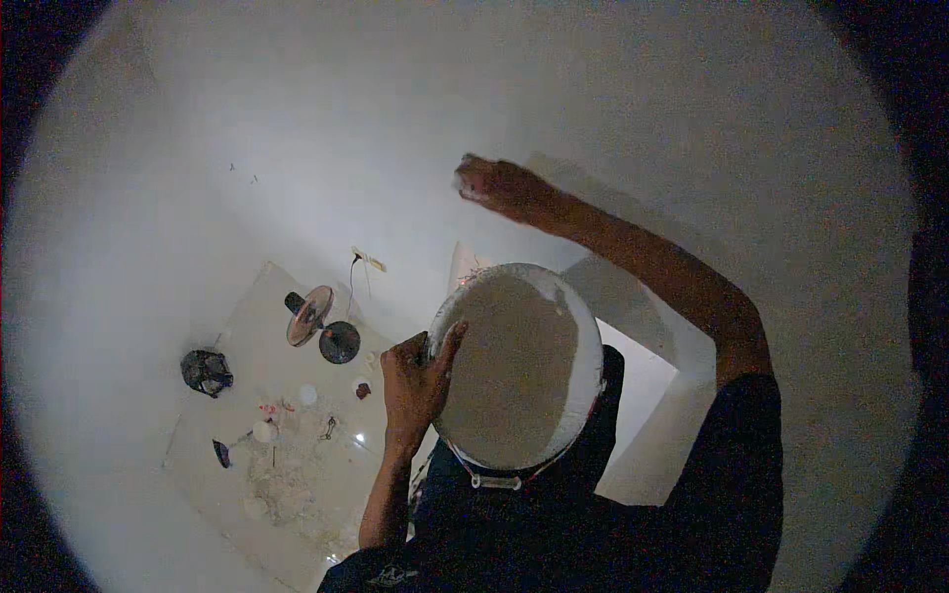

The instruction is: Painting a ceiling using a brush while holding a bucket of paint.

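Observation:
A round white bucket [590,366] stands in front of my body, filled high with a grey-beige paste or liquid [509,376]. Its wire handle with a pale grip [496,482] hangs down on my side. My left hand [420,381] is closed on the bucket's left rim, thumb over the inside edge and fingers outside. Beyond the bucket, my right hand [494,188] is raised close to the pale wall [395,119]. Its fingers are curled in, with whitish smears on them; what they hold, if anything, is hidden.
Down on the tiled floor [213,479], to the left, are a small fan [310,316] with a dark round base [339,342], a black bundle [206,374] and scattered small items. Wires hang from a fitting [368,260] on the wall. A white panel [638,381] lies right of the bucket.

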Demonstrator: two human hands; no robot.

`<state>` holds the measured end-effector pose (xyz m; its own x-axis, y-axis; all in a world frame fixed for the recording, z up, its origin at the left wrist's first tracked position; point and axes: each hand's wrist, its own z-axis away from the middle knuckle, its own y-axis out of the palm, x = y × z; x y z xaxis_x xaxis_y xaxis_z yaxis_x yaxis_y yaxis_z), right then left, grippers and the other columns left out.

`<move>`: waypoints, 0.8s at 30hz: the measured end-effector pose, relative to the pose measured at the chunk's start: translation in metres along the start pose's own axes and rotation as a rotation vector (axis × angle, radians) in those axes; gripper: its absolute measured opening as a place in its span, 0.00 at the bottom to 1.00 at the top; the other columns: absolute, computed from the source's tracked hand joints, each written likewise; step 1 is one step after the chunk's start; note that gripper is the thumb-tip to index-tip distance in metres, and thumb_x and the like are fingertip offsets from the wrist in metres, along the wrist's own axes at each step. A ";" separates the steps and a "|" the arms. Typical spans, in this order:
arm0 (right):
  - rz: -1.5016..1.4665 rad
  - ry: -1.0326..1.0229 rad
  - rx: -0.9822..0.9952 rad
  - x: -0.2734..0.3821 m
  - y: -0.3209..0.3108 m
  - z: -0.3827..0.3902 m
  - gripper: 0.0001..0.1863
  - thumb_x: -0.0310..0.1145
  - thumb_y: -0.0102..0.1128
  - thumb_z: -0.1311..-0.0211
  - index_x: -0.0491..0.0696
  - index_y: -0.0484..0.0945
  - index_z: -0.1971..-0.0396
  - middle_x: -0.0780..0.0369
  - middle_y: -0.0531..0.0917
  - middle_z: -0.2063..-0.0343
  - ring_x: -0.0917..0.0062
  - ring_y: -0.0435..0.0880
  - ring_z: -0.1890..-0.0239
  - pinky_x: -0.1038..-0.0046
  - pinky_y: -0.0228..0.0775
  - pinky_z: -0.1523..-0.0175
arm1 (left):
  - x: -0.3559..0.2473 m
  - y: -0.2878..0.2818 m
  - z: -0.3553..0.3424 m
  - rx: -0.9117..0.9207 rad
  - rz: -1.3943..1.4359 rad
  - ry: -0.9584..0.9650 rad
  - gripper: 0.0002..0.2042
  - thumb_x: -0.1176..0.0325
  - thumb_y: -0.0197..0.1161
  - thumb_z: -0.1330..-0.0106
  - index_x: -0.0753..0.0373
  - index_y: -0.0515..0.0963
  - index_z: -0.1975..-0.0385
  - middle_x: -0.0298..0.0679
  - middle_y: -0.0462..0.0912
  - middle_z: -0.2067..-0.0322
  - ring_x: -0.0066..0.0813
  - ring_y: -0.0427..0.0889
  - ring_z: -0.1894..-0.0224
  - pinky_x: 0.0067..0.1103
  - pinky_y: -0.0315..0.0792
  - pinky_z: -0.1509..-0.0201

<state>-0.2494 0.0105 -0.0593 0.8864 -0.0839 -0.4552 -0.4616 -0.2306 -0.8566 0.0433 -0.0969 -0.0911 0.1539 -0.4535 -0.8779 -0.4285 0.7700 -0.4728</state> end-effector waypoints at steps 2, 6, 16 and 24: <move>0.058 0.045 -0.140 -0.023 -0.022 -0.003 0.09 0.26 0.51 0.44 0.41 0.70 0.63 0.56 0.72 0.62 0.68 0.76 0.59 0.74 0.77 0.61 | 0.008 0.003 0.000 -0.030 0.062 0.065 0.26 0.54 0.62 0.42 0.74 0.70 0.89 0.42 0.65 0.94 0.21 0.56 0.89 0.26 0.55 0.84; -0.103 0.359 -0.317 -0.018 -0.100 -0.020 0.11 0.27 0.52 0.44 0.41 0.69 0.61 0.55 0.74 0.61 0.70 0.79 0.63 0.75 0.76 0.60 | 0.017 0.003 0.001 -0.018 0.148 -0.047 0.26 0.55 0.62 0.42 0.74 0.69 0.90 0.42 0.64 0.95 0.21 0.55 0.89 0.27 0.55 0.84; -0.208 -0.033 -0.030 0.028 0.007 0.024 0.07 0.26 0.53 0.47 0.39 0.69 0.71 0.56 0.72 0.69 0.69 0.78 0.69 0.73 0.77 0.63 | 0.009 0.011 0.001 -0.146 -0.064 0.262 0.25 0.55 0.62 0.43 0.74 0.71 0.89 0.41 0.63 0.95 0.20 0.56 0.89 0.25 0.56 0.84; 0.186 0.219 -0.201 -0.027 -0.065 0.009 0.16 0.24 0.51 0.45 0.43 0.71 0.55 0.55 0.71 0.51 0.65 0.72 0.47 0.72 0.76 0.53 | -0.011 -0.004 0.000 0.058 0.022 0.008 0.24 0.54 0.62 0.43 0.74 0.73 0.87 0.42 0.68 0.93 0.21 0.62 0.88 0.25 0.60 0.83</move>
<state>-0.2436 0.0366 0.0068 0.7838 -0.3432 -0.5175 -0.6196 -0.3767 -0.6886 0.0428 -0.0948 -0.0797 0.1379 -0.4392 -0.8877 -0.3789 0.8047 -0.4570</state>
